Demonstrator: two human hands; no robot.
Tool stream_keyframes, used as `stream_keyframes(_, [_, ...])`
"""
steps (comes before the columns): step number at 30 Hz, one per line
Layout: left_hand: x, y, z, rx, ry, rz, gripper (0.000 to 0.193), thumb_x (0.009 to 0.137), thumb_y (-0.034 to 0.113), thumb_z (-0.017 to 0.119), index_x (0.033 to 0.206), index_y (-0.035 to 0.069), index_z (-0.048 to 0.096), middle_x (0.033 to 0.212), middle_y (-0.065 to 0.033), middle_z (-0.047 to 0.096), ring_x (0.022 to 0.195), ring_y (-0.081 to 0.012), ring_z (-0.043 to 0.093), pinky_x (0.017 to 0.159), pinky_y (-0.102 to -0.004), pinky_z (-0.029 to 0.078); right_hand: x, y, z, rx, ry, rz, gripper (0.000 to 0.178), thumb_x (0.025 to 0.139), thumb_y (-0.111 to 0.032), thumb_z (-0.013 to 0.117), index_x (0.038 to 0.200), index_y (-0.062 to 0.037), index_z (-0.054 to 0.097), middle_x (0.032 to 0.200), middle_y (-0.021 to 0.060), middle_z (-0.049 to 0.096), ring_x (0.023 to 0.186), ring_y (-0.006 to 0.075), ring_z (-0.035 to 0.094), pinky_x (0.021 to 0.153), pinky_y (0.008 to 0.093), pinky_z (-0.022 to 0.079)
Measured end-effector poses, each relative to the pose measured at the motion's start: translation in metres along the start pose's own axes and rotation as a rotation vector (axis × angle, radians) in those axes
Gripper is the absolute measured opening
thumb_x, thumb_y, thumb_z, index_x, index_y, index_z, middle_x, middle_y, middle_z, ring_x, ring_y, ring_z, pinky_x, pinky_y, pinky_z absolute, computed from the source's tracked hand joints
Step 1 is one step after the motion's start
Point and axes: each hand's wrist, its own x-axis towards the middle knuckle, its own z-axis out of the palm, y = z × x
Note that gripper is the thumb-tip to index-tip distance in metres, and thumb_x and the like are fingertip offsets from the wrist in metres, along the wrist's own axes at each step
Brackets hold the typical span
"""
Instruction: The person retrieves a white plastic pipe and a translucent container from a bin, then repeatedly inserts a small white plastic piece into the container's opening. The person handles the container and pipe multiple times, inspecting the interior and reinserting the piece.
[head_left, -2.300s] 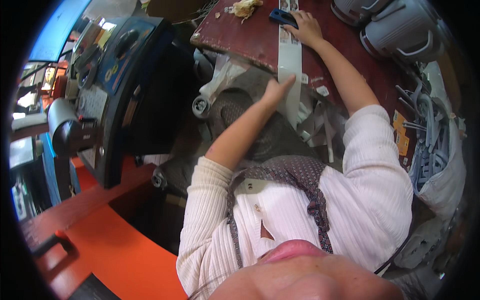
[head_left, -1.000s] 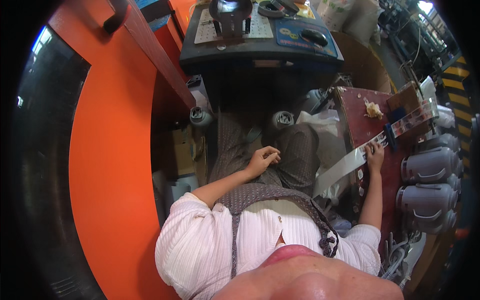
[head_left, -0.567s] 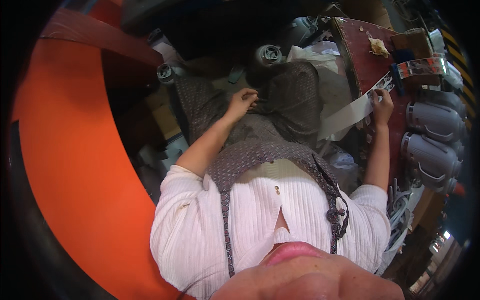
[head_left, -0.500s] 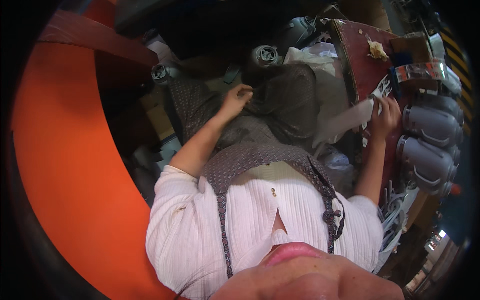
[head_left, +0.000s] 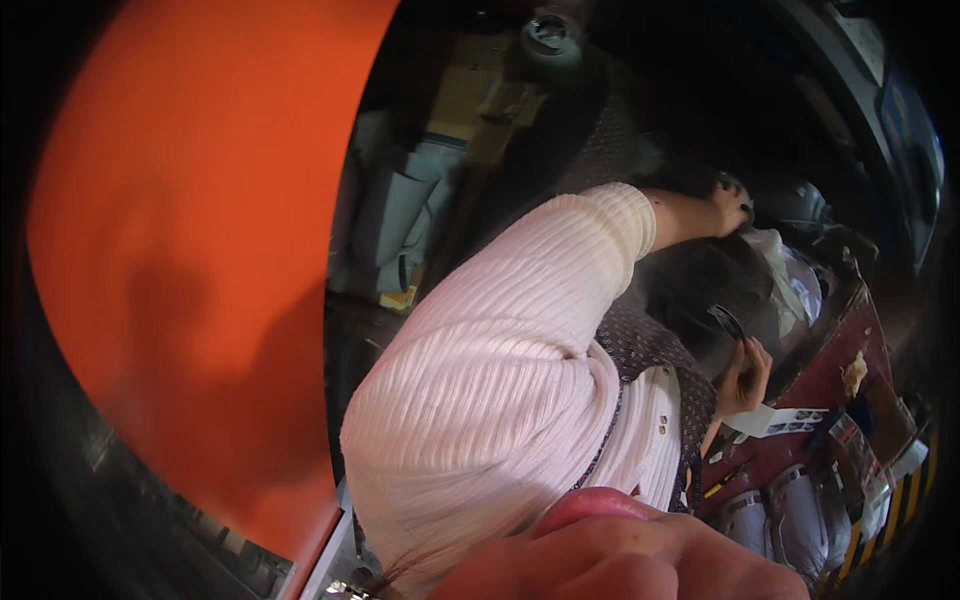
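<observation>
My left hand (head_left: 733, 207) reaches across to the right, its fingers curled over the end of a grey round housing (head_left: 734, 184) that is mostly hidden in shadow. Lower down, my right hand (head_left: 746, 378) is closed by the red table's edge. From its fingers a dark, glossy, curved strip (head_left: 727, 322) sticks up; its exact kind does not show. Beside that hand, a white sheet with printed labels (head_left: 782, 421) lies over the red tabletop (head_left: 838, 337). A patterned dark apron (head_left: 640, 340) covers my lap.
A large orange panel (head_left: 200, 250) stands on the left. Grey curved parts (head_left: 405, 200) lie beyond it. Another grey housing (head_left: 552, 36) is at the top. White plastic bags (head_left: 790, 275) sit by the table; grey containers (head_left: 795, 505) stand on it.
My body and view have turned. My left hand has gone from above my lap to the grey housing. The label sheet was upright in my right hand; now a dark strip shows there.
</observation>
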Motion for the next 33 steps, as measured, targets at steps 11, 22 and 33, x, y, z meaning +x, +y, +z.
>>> stream_keyframes(11, [0.001, -0.063, -0.090, 0.060, 0.157, -0.012, 0.044, 0.090, 0.047, 0.064, 0.120, 0.015, 0.070, 0.122, -0.0172, 0.063, 0.109, -0.0355, 0.065, 0.088, -0.0477, 0.054, 0.005, -0.017, 0.021, 0.111, -0.022, 0.095, 0.016, 0.080, 0.014, 0.071, 0.093, 0.0058, 0.067, 0.091, 0.0151, 0.069, 0.086, 0.0237, 0.065, 0.080, 0.0311, 0.050])
stream_keyframes(22, [-0.133, -0.256, -0.187, 0.127, 0.796, -0.260, 0.042, 0.088, 0.056, 0.063, 0.118, 0.028, 0.073, 0.128, -0.0185, 0.060, 0.113, -0.0374, 0.062, 0.091, -0.0446, 0.054, 0.010, -0.013, 0.044, 0.057, -0.103, -0.017, 0.014, 0.080, 0.011, 0.074, 0.090, 0.0039, 0.067, 0.086, 0.0139, 0.069, 0.080, 0.0241, 0.066, 0.075, 0.0317, 0.051])
stream_keyframes(33, [-0.219, -0.341, -0.146, 0.129, 0.827, -0.499, 0.031, 0.090, 0.050, 0.065, 0.109, 0.027, 0.074, 0.123, -0.0193, 0.047, 0.111, -0.0393, 0.056, 0.081, -0.0484, 0.054, 0.022, -0.006, 0.076, -0.022, -0.181, -0.053, 0.014, 0.078, 0.009, 0.075, 0.087, 0.0021, 0.067, 0.085, 0.0128, 0.069, 0.078, 0.0249, 0.065, 0.072, 0.0327, 0.051])
